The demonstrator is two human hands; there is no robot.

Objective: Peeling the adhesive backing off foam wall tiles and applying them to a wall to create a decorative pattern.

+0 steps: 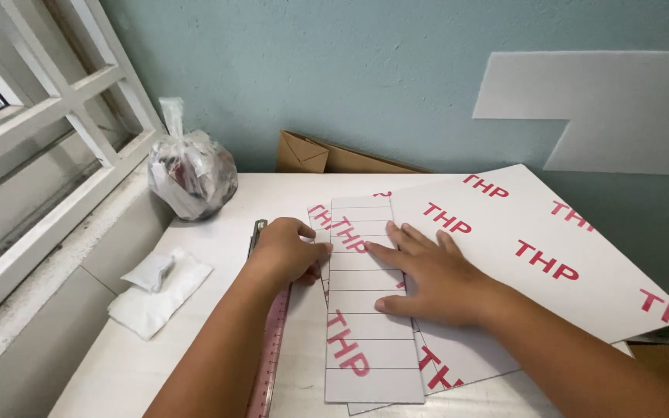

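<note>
A large white sheet [551, 255] printed with red letters lies tilted across the right part of the white table [218, 317], its far corner near the pale blue wall and its right corner hanging past the table's edge. On top of its left part rests a narrow white strip [369, 340], also with red letters and ruled with thin pencil lines into a column of even boxes; it runs from the near table edge away toward the wall, with another such piece showing under its left edge. A brown folded paper package [303, 155] leans against the wall behind the sheets. At the far left corner, by the window frame, stands a knotted clear plastic bag [191, 174] stuffed with crumpled paper scraps in white, grey and red. Nearer, on the left, lies a small heap of white tissue [156, 290]. The right hand [435, 279] lies flat on the strip, fingers [408, 236] spread and pressing it down. The left hand [288, 251] is curled at the strip's left edge, fingers pressed together over a pinkish ruler [269, 364] that runs along the table beside the strip; whether it pinches anything else I cannot tell.
</note>
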